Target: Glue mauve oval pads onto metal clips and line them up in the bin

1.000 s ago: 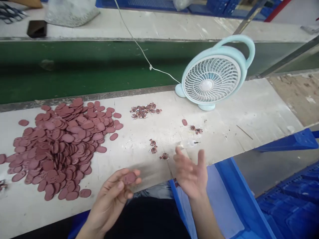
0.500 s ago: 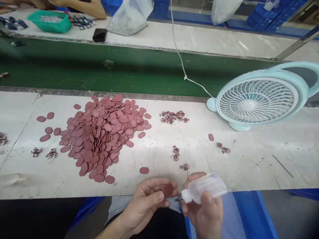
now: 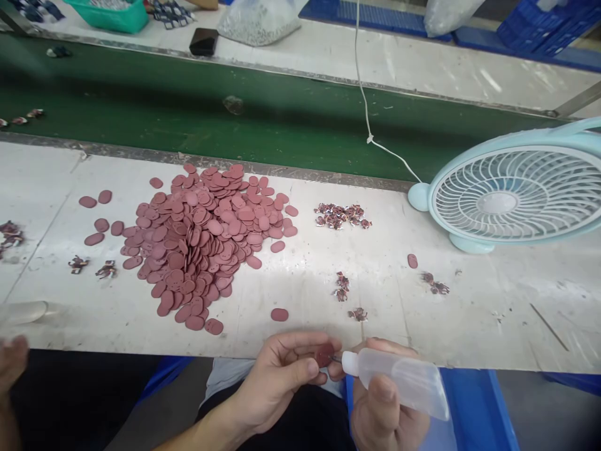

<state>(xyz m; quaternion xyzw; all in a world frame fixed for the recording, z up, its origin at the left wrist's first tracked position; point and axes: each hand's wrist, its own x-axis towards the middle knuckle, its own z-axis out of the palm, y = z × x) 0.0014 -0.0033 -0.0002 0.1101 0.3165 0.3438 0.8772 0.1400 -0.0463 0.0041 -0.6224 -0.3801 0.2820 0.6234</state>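
Two hands meet at the near edge of the table (image 3: 305, 282). The left hand's (image 3: 279, 379) thumb and fingers pinch a dark-red oval piece (image 3: 323, 355) by its rim, apparently leaving its face accessible; the right hand's (image 3: 387, 410) fingers wrap a translucent squeeze bottle (image 3: 404, 379), tipped sideways to bring its thin nozzle (image 3: 337, 359) to that piece; contact is unclear. Beyond, a heaped pile of matching ovals (image 3: 201, 238) seems placed for left-hand reach, small reddish-brown ornaments (image 3: 339, 216) lie grouped rightward, and a pale-blue fan (image 3: 498, 202) faces the worker, probably for cooling.

No txt, labels, brands, nos. or signs legible anywhere in the head cam view.
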